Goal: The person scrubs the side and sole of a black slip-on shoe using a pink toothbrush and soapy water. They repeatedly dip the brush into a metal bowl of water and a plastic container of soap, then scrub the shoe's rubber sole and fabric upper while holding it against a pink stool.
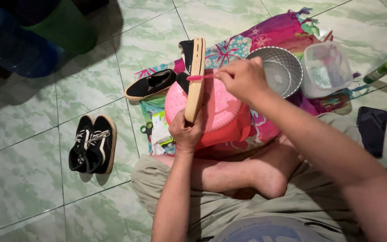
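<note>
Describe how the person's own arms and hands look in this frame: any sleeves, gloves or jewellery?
Both forearms are bare, with no sleeves in view. The left hand and right hand wear no gloves, and no rings, watch or bracelets show. The fingers are uncovered. Whether sleeves begin higher up cannot be told.

- I sit on a floor (32,179) of pale green marbled tiles with thin dark grout lines.
- A bright patterned cloth (274,33) in pink and blue is spread on the tiles in front of me.
- At the top left stand a green bin (68,27) and a blue container (14,49), both in shadow.
- A dark phone (371,130) lies on the tiles to my right.
- Light glares softly off the tiles near the top.
</note>
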